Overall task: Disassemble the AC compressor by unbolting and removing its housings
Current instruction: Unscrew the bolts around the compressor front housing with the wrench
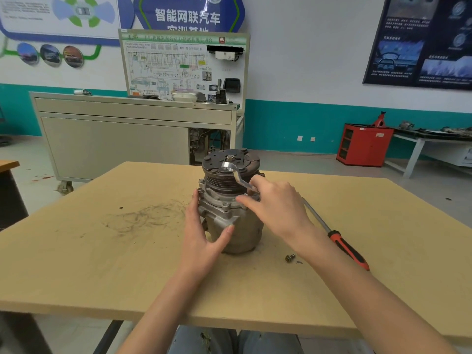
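The AC compressor point(229, 200) stands upright in the middle of the wooden table point(102, 264), its dark pulley and clutch plate on top. My left hand point(204, 231) braces its grey housing, fingers up the left side and thumb across the front. My right hand point(275, 208) grips a silver ring wrench point(236, 176) at its lower end, beside a flange bolt on the right. The wrench's upper ring end lies over the clutch plate. One removed bolt point(290, 257) lies on the table to the right of the compressor.
A long tool with a red and black handle point(348, 249) lies on the table to the right, partly under my right forearm. Dark scuff marks cover the table to the left. A grey training cabinet point(115, 139) stands behind the table.
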`<state>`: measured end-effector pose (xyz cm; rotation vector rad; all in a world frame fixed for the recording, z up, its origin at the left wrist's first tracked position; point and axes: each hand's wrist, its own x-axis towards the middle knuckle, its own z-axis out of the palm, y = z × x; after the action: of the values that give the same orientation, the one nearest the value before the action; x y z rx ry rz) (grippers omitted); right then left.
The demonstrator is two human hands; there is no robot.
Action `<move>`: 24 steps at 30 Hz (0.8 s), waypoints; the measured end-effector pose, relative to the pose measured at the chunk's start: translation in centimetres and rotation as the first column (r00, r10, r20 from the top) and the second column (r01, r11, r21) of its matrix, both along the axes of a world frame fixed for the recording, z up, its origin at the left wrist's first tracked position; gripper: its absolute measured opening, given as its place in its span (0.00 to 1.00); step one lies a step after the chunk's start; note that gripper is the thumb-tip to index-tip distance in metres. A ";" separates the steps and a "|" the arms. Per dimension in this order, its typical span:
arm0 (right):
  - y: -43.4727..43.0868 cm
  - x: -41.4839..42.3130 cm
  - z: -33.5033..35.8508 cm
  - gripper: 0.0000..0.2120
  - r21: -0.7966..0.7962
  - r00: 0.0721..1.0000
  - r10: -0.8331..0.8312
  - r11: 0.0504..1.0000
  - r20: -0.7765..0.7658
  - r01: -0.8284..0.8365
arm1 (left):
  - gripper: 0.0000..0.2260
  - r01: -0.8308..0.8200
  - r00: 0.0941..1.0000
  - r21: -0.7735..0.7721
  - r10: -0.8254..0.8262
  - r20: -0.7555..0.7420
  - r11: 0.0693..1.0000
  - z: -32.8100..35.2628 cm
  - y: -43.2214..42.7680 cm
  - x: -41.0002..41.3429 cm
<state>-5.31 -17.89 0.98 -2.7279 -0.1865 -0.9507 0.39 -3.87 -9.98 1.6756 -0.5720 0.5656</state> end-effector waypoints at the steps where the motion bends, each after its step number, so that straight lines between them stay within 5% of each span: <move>1: 0.0 0.0 0.1 0.13 0.015 1.000 0.005 1.000 -0.002 -0.005 | 0.43 0.000 1.000 -0.001 0.000 -0.001 1.000 0.0 0.0 0.0; 8: -0.1 -0.3 0.6 0.09 0.029 0.999 0.042 0.999 -0.030 -0.042 | 0.44 0.003 1.000 0.002 -0.003 -0.009 1.000 -0.1 0.2 0.2; 10: -0.6 -1.0 1.3 0.10 0.248 0.988 0.144 0.957 0.048 -0.152 | 0.45 0.000 1.000 0.007 0.000 -0.011 1.000 -0.2 0.2 0.3; 13: -1.4 -2.4 3.8 0.16 0.607 0.925 0.271 0.698 0.268 -0.380 | 0.45 -0.004 1.000 0.011 0.004 -0.014 1.000 -0.1 0.1 0.1; 18: 0.0 -2.4 6.9 0.18 0.732 0.695 0.431 0.106 0.576 -0.673 | 0.45 0.003 0.999 0.015 -0.002 -0.035 1.000 -0.1 0.1 0.1; 19: 0.1 -2.0 7.1 0.19 0.754 0.722 0.383 0.091 0.576 -0.650 | 0.44 0.002 0.999 0.019 -0.001 -0.039 1.000 -0.1 0.1 0.0; 22: -0.9 -0.8 6.8 0.23 0.797 0.903 0.155 0.427 0.402 -0.428 | 0.44 0.006 0.999 0.025 -0.005 -0.049 1.000 -0.1 0.2 -0.1; 24: -2.0 -0.8 6.2 0.22 0.808 0.947 0.149 0.493 0.285 -0.321 | 0.43 -0.003 0.999 0.022 0.004 -0.041 1.000 0.0 0.1 -0.1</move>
<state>-6.15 -19.91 7.16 -1.6394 -0.0833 -0.8760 0.32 -3.73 -10.02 1.7054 -0.5474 0.5277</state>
